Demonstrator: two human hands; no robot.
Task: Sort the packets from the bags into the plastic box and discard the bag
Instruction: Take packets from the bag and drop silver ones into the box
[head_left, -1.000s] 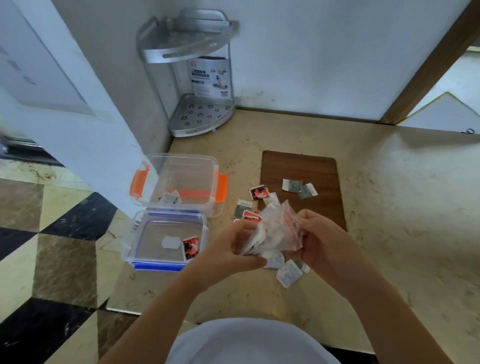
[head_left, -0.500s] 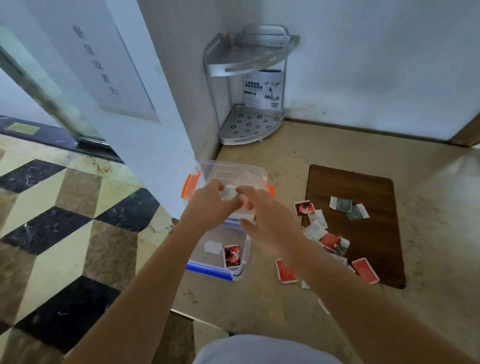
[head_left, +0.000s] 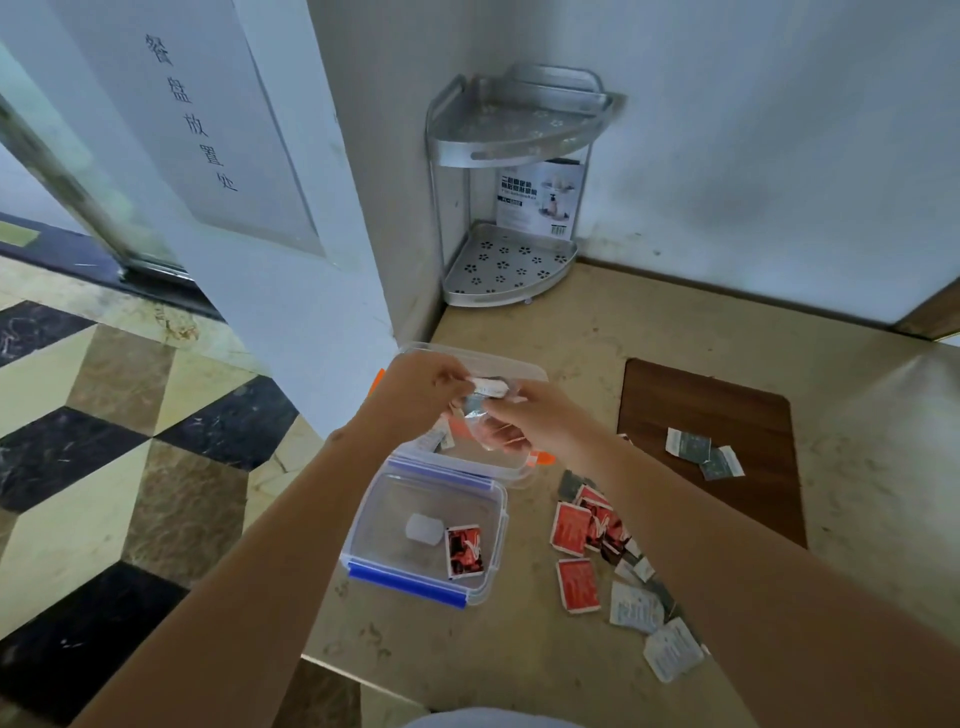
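Both hands hover over the clear plastic box with orange clips (head_left: 524, 371). My left hand (head_left: 421, 387) and my right hand (head_left: 535, 415) pinch a crumpled clear plastic bag (head_left: 485, 410) between them, with a white packet at its top. In front of the box lies its blue-edged lid (head_left: 488, 493), holding one red-and-black packet (head_left: 464, 551). Red packets (head_left: 576, 530) and white packets (head_left: 636, 605) lie scattered on the counter to the right. Two grey packets (head_left: 701, 452) rest on the brown board (head_left: 727, 410).
A metal corner shelf (head_left: 514, 208) stands at the back against the wall. The beige counter (head_left: 519, 649) ends at its left and front edges, with a tiled floor (head_left: 130, 441) below. A white pillar (head_left: 291, 249) rises left of the box.
My hands carried the clear bag from above the scattered packets leftward to over the orange-clipped box. The camera view swung left, showing more floor.
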